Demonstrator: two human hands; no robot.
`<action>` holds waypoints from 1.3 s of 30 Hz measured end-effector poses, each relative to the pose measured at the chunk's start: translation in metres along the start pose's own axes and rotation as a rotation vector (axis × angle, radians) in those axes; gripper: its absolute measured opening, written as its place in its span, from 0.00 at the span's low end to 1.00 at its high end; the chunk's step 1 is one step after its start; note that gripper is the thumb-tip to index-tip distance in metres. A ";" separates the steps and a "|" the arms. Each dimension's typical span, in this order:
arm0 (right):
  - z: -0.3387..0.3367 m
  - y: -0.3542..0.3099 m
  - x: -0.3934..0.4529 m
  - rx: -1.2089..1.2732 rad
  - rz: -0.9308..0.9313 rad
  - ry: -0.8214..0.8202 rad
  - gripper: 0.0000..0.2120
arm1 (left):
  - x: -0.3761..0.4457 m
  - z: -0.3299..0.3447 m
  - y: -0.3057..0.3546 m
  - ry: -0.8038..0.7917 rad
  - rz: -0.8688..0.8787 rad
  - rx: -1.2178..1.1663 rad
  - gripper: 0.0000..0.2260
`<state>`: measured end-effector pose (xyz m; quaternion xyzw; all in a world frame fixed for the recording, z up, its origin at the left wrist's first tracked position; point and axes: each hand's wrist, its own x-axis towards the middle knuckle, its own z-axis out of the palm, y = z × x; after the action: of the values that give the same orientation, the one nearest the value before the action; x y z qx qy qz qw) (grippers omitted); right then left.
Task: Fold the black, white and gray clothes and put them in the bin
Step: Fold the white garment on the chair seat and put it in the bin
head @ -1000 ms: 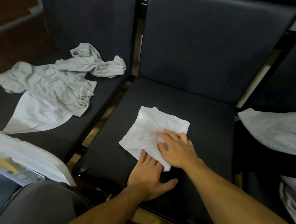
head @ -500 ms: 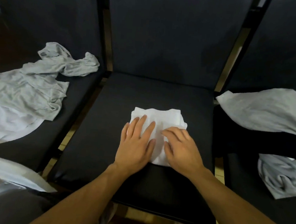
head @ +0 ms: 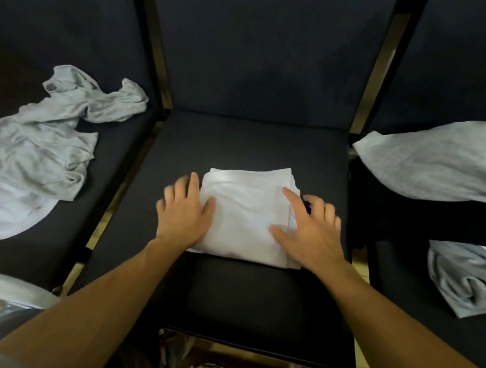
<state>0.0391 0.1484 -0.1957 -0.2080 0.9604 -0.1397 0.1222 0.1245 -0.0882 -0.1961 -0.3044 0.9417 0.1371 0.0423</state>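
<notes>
A white garment (head: 245,212), folded into a small rectangle, lies on the seat of the middle black chair (head: 228,297). My left hand (head: 184,208) lies at its left edge, fingers spread and thumb on the cloth. At the right edge is my right hand (head: 309,227), with the index finger and thumb flat on the fabric and the other fingers beyond the edge. Both hands frame the bundle from its two sides. No bin is clearly visible.
A crumpled grey garment (head: 52,139) on a white one (head: 6,213) covers the left chair. On the right chair lie a grey garment (head: 439,160) and a bunched grey piece (head: 468,277). Pale plastic (head: 4,288) shows at the lower left.
My hands have slid apart from the top of the white bundle to its left and right edges. The garment now lies square, and the view has moved closer.
</notes>
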 end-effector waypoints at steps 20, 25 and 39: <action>-0.080 -0.040 -0.077 0.958 -0.033 -0.193 0.29 | -0.087 -0.127 -0.028 -0.587 -0.038 -1.304 0.31; -0.144 -0.070 -0.121 0.803 -0.218 -0.228 0.43 | -0.139 -0.187 -0.047 -0.526 0.152 -1.299 0.39; -0.183 -0.230 -0.128 0.344 -0.720 -0.472 0.57 | -0.272 -0.282 -0.161 -0.056 -0.007 -0.958 0.43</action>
<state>0.1826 0.0423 0.0706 -0.5309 0.7358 -0.2793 0.3141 0.4404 -0.1404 0.0811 -0.2891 0.7701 0.5634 -0.0769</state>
